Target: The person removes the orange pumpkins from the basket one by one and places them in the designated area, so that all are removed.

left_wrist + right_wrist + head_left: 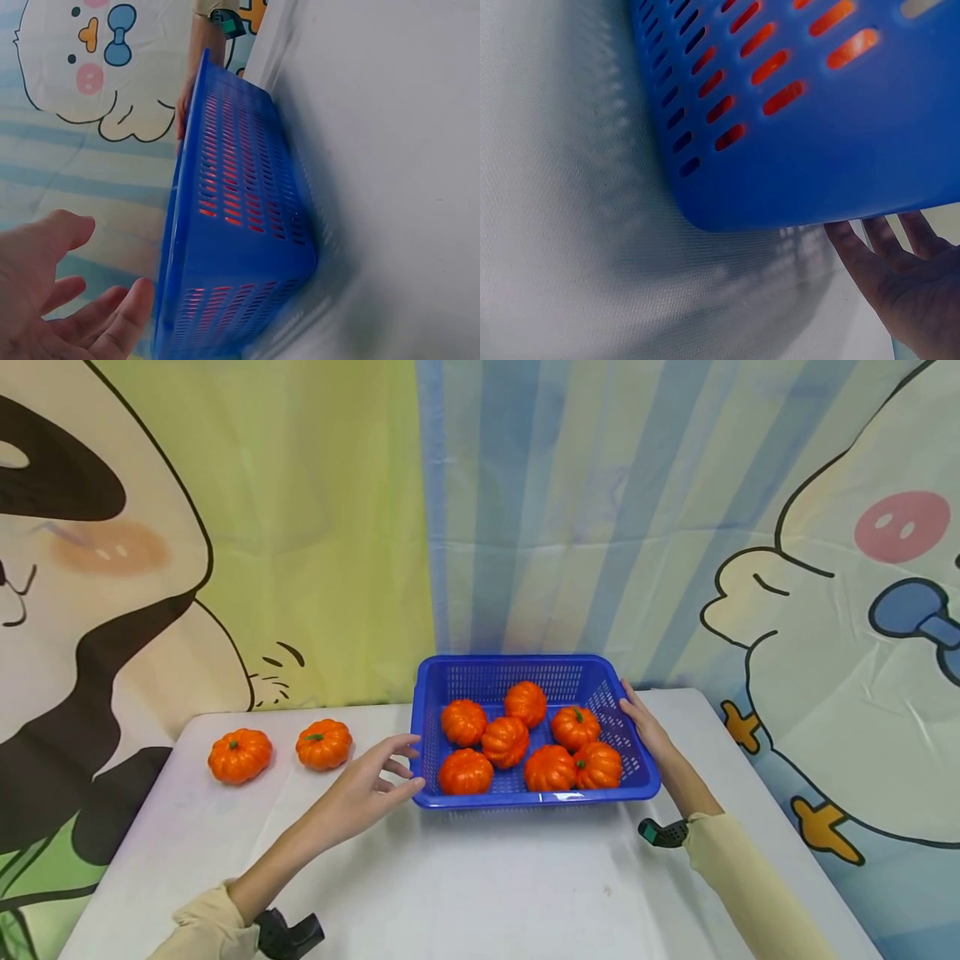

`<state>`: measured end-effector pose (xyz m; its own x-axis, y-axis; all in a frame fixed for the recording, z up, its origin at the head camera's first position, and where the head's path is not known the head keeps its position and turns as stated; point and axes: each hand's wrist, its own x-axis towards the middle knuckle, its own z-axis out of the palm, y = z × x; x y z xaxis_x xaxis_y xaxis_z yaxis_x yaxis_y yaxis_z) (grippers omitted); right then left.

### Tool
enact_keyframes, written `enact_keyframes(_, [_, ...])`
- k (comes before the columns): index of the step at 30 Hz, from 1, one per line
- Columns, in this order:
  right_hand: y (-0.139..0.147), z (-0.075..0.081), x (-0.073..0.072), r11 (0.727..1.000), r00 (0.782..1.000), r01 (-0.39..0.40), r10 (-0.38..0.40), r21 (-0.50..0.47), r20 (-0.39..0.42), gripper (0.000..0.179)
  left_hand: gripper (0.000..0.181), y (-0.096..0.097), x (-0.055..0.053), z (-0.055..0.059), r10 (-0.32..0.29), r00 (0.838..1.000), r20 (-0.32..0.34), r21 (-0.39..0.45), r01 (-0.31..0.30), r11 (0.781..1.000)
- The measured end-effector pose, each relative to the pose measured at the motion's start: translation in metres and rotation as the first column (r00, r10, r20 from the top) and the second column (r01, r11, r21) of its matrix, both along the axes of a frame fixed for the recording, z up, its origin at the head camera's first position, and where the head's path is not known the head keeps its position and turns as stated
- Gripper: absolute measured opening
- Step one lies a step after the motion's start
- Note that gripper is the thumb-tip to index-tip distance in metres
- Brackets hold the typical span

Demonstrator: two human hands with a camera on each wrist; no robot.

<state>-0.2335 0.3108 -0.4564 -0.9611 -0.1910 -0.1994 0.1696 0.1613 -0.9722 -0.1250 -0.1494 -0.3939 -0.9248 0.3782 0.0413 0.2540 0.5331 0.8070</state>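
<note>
A blue plastic basket (517, 797) with slotted walls stands on the white table, holding several small orange pumpkins (505, 742). My left hand (378, 777) is at the basket's left side, fingers spread and loosely bent, fingertips close to the rim; whether they touch it I cannot tell. In the left wrist view nothing lies between the thumb and fingers of that left hand (75, 300). On the opposite side, my right hand (647, 724) rests against the outer wall with extended fingers. The right wrist view shows the right hand (907, 277) partly hidden behind the basket (817, 165).
Two more orange pumpkins, one farther left (240, 756) and one nearer the basket (324, 744), sit on the table (480, 893) at the left. A cartoon-printed curtain (525, 510) hangs right behind the table's back edge. Black devices (288, 935) are worn on both wrists.
</note>
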Motion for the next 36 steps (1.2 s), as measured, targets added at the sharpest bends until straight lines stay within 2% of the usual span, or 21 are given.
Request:
enact_keyframes(5, [0.0, -0.003, 0.003, 1.0, 1.0, -0.019, 0.019, -0.018, 0.005, 0.06, 0.058, 0.004, -0.001, 0.004, -0.026, 1.0, -0.002, -0.003, 0.026, 1.0])
enact_keyframes(9, [0.001, -0.003, 0.003, 1.0, 1.0, -0.011, 0.012, -0.024, 0.018, 0.06, 0.055, 0.013, -0.012, 0.008, -0.058, 0.998, -0.02, -0.005, 0.058, 0.998])
enact_keyframes(18, [-0.008, 0.017, 0.011, 0.998, 0.999, -0.016, 0.018, -0.06, 0.034, 0.06, 0.052, 0.044, -0.048, 0.017, -0.154, 0.987, -0.048, -0.024, 0.153, 0.988])
enact_keyframes(28, [0.001, 0.0, 0.001, 0.999, 1.0, -0.027, 0.027, -0.045, 0.008, 0.061, 0.045, 0.08, -0.086, 0.018, -0.2, 0.976, -0.086, -0.123, 0.189, 0.974])
enact_keyframes(33, [0.003, -0.001, -0.001, 0.999, 1.0, -0.023, 0.023, -0.036, 0.003, 0.063, 0.045, 0.098, -0.11, 0.016, -0.197, 0.974, -0.115, -0.206, 0.17, 0.964])
enact_keyframes(36, [0.002, 0.0, -0.002, 0.999, 1.0, -0.021, 0.021, -0.03, 0.002, 0.062, 0.045, 0.108, -0.124, 0.016, -0.192, 0.976, -0.104, -0.244, 0.162, 0.956])
